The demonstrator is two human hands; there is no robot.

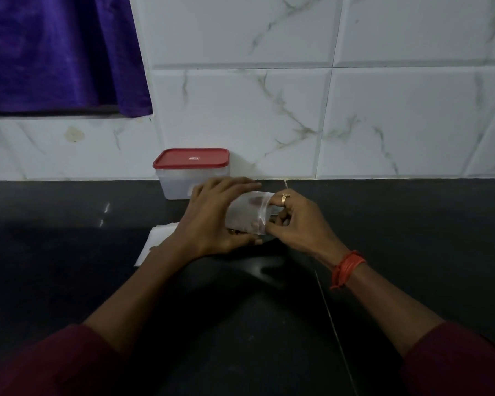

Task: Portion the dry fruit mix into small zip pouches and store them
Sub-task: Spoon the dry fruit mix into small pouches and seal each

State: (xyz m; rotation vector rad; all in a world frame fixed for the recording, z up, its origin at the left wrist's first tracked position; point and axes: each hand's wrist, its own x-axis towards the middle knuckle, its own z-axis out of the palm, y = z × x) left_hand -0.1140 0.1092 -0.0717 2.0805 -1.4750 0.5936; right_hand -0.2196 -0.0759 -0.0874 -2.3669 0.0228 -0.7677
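The person stands at a black counter (397,224) and holds a small clear pouch (247,208) in both hands, a little above the counter, in the middle of the scene. The left hand (216,218) grasps the left part of the pouch: its fingers lie along the far side and the thumb comes up on the near side. The right hand (296,221) pinches the right edge of the pouch between thumb and fingers, so the pouch lies between the two hands. Some dark pieces (254,223) show inside it, low and near. The right hand has a ring (285,199) and the wrist has an orange thread (347,268).

Just behind the hands, against the tiled wall (383,110), stands a pale box (173,185) with a red lid (190,158) on it. A white sheet (157,238) lies flat on the counter, left of the left hand and partly under the wrist. A purple cloth (55,52) hangs far left.
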